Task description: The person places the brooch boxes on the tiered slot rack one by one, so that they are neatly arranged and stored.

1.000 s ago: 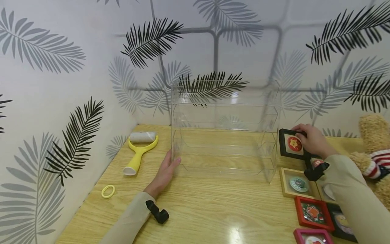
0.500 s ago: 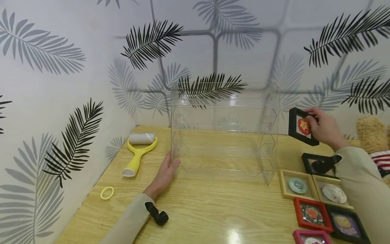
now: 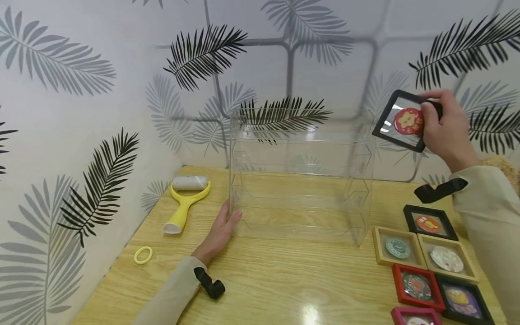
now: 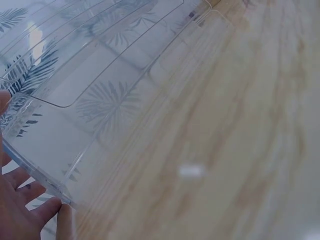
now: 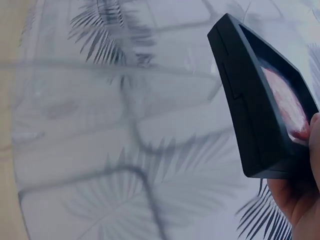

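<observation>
**Black frame held high, right of the clear shelf's top**

The right hand pinches the black frame at the head view's upper right, tilted, just right of the clear acrylic shelf. The left hand, fingers straight, rests against the shelf's lower left edge on the tabletop. The right wrist view shows the frame's thick side; the left wrist view shows fingertips touching the shelf's corner.

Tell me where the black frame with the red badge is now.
In the head view, the black frame is in the air at upper right, held by the right hand, just right of the clear shelf's top.
</observation>
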`<action>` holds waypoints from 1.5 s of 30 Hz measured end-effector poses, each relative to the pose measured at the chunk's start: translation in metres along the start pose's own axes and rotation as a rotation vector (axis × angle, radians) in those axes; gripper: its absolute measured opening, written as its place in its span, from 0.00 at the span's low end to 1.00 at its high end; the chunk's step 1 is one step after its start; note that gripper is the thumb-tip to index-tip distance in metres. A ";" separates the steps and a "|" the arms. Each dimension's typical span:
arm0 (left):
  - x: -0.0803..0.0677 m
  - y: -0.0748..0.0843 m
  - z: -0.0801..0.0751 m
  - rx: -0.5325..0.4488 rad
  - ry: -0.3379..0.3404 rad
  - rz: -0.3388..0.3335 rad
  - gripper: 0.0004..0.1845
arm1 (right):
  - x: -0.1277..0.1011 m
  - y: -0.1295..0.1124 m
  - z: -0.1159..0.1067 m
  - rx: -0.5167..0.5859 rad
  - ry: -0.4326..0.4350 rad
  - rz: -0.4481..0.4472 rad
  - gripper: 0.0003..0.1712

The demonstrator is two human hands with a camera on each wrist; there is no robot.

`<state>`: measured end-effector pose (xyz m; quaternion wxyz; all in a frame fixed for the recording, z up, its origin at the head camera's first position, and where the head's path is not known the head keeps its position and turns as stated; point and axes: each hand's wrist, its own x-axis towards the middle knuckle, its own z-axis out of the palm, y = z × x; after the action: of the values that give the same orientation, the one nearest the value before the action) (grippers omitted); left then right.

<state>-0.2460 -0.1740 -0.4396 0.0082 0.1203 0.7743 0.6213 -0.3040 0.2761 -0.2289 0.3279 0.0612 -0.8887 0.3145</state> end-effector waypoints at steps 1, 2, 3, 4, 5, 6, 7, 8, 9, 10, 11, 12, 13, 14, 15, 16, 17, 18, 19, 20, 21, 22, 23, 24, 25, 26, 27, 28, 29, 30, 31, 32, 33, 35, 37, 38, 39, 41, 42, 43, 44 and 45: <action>0.000 0.000 0.000 0.006 0.002 0.005 0.30 | 0.003 -0.007 0.001 0.019 -0.014 0.009 0.20; 0.001 0.001 -0.001 0.006 0.002 0.008 0.30 | 0.007 -0.015 0.002 0.031 -0.021 0.006 0.20; 0.001 0.002 -0.001 0.000 0.000 0.010 0.30 | 0.010 -0.022 0.004 0.056 -0.014 -0.006 0.20; 0.001 0.004 -0.001 -0.014 -0.005 0.013 0.30 | 0.013 -0.029 0.006 0.069 -0.016 -0.017 0.20; 0.001 0.006 -0.001 -0.025 -0.011 0.012 0.31 | 0.016 -0.037 0.008 0.078 -0.017 -0.031 0.20; 0.000 0.009 -0.001 -0.032 -0.017 0.015 0.31 | 0.018 -0.044 0.011 0.084 -0.022 -0.042 0.20; -0.002 0.012 -0.001 -0.037 -0.022 0.016 0.31 | 0.021 -0.051 0.013 0.093 -0.036 -0.046 0.20; -0.003 0.015 0.000 -0.043 -0.026 0.014 0.31 | 0.023 -0.058 0.017 0.096 -0.046 -0.054 0.20; -0.005 0.018 0.000 -0.044 -0.027 0.012 0.31 | 0.026 -0.065 0.020 0.104 -0.058 -0.061 0.20; -0.006 0.021 0.000 -0.040 -0.028 0.012 0.31 | 0.029 -0.072 0.024 0.099 -0.086 -0.062 0.21; -0.008 0.024 0.000 -0.034 -0.029 0.010 0.31 | 0.031 -0.078 0.027 0.107 -0.104 -0.068 0.21; -0.009 0.025 0.000 -0.034 -0.029 0.009 0.31 | 0.034 -0.084 0.031 0.117 -0.129 -0.068 0.21; -0.009 0.023 0.000 -0.029 -0.024 0.010 0.31 | 0.037 -0.089 0.034 0.131 -0.148 -0.071 0.21; -0.008 0.020 0.000 -0.026 -0.020 0.018 0.31 | 0.040 -0.094 0.038 0.142 -0.156 -0.080 0.20; -0.008 0.021 0.000 -0.024 -0.018 0.016 0.31 | 0.043 -0.099 0.041 0.166 -0.169 -0.084 0.19; -0.009 0.022 0.000 -0.025 -0.016 0.019 0.31 | 0.045 -0.103 0.045 0.184 -0.186 -0.079 0.18; -0.009 0.022 0.000 -0.025 -0.016 0.019 0.31 | 0.047 -0.108 0.048 0.205 -0.199 -0.069 0.17; -0.007 0.018 0.000 -0.011 -0.008 0.022 0.31 | 0.050 -0.112 0.052 0.246 -0.209 -0.054 0.15; -0.005 0.015 -0.001 -0.004 -0.004 0.028 0.31 | 0.052 -0.116 0.055 0.285 -0.207 -0.041 0.14; -0.004 0.014 -0.002 -0.006 -0.004 0.030 0.31 | 0.054 -0.121 0.059 0.325 -0.208 -0.029 0.12; -0.003 0.014 -0.002 -0.008 -0.002 0.028 0.30 | 0.056 -0.125 0.063 0.349 -0.197 -0.024 0.12; -0.001 0.010 -0.003 -0.008 0.003 0.035 0.30 | 0.057 -0.130 0.067 0.378 -0.199 -0.013 0.11; 0.001 0.006 -0.004 -0.007 0.007 0.038 0.30 | 0.058 -0.134 0.072 0.409 -0.197 -0.014 0.10; 0.002 0.002 -0.005 -0.006 0.010 0.039 0.30 | 0.058 -0.137 0.078 0.433 -0.201 -0.017 0.09; 0.002 0.001 -0.005 -0.020 0.008 0.044 0.30 | 0.058 -0.140 0.083 0.429 -0.203 -0.022 0.09; 0.002 0.001 -0.004 -0.022 0.010 0.046 0.30 | 0.057 -0.143 0.090 0.430 -0.204 -0.035 0.09; 0.001 0.000 -0.004 -0.020 0.013 0.044 0.30 | 0.057 -0.146 0.096 0.427 -0.201 -0.050 0.09; 0.001 -0.001 -0.003 -0.018 0.016 0.043 0.31 | 0.056 -0.148 0.102 0.438 -0.213 -0.050 0.10; 0.001 -0.002 -0.003 -0.019 0.020 0.043 0.31 | 0.055 -0.152 0.108 0.436 -0.211 -0.056 0.10; 0.001 -0.003 -0.003 -0.022 0.020 0.044 0.31 | 0.054 -0.155 0.114 0.432 -0.206 -0.063 0.10; 0.002 -0.003 -0.002 -0.028 0.017 0.049 0.31 | 0.054 -0.159 0.119 0.429 -0.200 -0.071 0.10; 0.002 -0.003 -0.002 -0.029 0.014 0.052 0.31 | 0.053 -0.163 0.124 0.434 -0.194 -0.079 0.11; 0.003 -0.002 -0.003 -0.032 0.011 0.048 0.30 | 0.053 -0.166 0.128 0.434 -0.196 -0.079 0.11; 0.002 -0.001 -0.003 -0.037 0.002 0.037 0.30 | 0.051 -0.172 0.137 0.425 -0.205 -0.078 0.11; 0.000 0.002 -0.004 -0.042 -0.011 0.026 0.31 | 0.049 -0.176 0.144 0.407 -0.213 -0.086 0.12; -0.002 0.005 -0.005 -0.039 -0.012 0.019 0.31 | 0.048 -0.177 0.148 0.399 -0.217 -0.093 0.12; -0.004 0.009 -0.005 -0.038 -0.012 0.013 0.31 | 0.048 -0.178 0.151 0.391 -0.222 -0.102 0.11; -0.008 0.016 -0.005 -0.038 -0.020 0.015 0.31 | 0.047 -0.180 0.157 0.380 -0.224 -0.130 0.11; -0.009 0.020 -0.005 -0.036 -0.023 0.021 0.31 | 0.047 -0.180 0.159 0.375 -0.225 -0.145 0.11; -0.011 0.024 -0.005 -0.036 -0.025 0.025 0.31 | 0.047 -0.181 0.161 0.371 -0.229 -0.157 0.11; -0.012 0.027 -0.004 -0.034 -0.026 0.027 0.30 | 0.047 -0.181 0.162 0.369 -0.236 -0.173 0.11; -0.012 0.028 -0.004 -0.034 -0.028 0.027 0.30 | 0.046 -0.182 0.164 0.366 -0.245 -0.191 0.11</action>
<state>-0.2302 -0.1744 -0.4135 0.0128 0.1392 0.7617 0.6327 -0.3720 0.0382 -0.2021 0.2295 0.2409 -0.8402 0.4281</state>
